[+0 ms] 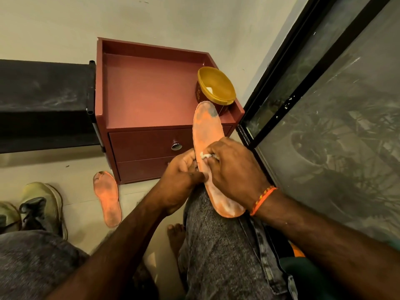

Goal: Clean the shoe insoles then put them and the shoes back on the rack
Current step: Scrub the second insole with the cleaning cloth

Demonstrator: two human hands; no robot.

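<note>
the left hand point(180, 176) curls its fingers round the edge of the orange insole point(207, 135), which lies along the right knee, toe end over the cabinet point(151, 94). the right hand point(234, 167) pinches a small white cloth point(205, 156) tight against the insole's middle. a second insole point(107, 198) lies on the floor beside the shoes point(41, 204). the gold print on the yellow tub point(216, 87) is too small to read.

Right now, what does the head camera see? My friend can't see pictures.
A person's right hand rubs a small white cloth on an orange insole resting on their knee, while the left hand holds its edge. Another insole lies on the floor beside shoes, near a red cabinet bearing a yellow tub.
</note>
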